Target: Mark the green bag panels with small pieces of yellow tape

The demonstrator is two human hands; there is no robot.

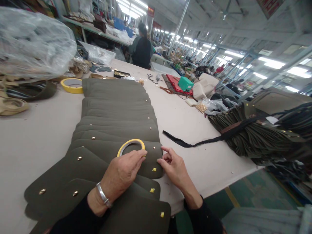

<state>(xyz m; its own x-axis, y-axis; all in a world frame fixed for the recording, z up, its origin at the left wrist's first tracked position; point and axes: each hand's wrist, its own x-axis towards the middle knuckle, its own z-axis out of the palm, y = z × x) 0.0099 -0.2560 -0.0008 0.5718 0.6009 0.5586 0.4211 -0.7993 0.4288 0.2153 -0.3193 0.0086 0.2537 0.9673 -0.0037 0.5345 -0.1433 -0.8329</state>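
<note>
My left hand [124,169] is closed on a roll of yellow tape [131,142], held above a row of overlapping dark olive panels [114,113]. The panels have rounded ends and small gold studs [79,158]. Small pieces of yellow tape [154,169] cover spots near the right ends of the closest panels. At the right edge of one panel is my right hand [173,165], its thumb and forefinger apart near a bare gold stud [154,148]. No object shows between those fingers.
Another yellow tape roll [72,85] lies at the far left. A black strip [180,141] runs to a bundle of olive pieces [243,136] on the right. Behind are a plastic-wrapped heap [36,42], a green box [185,84] and a seated person [141,48].
</note>
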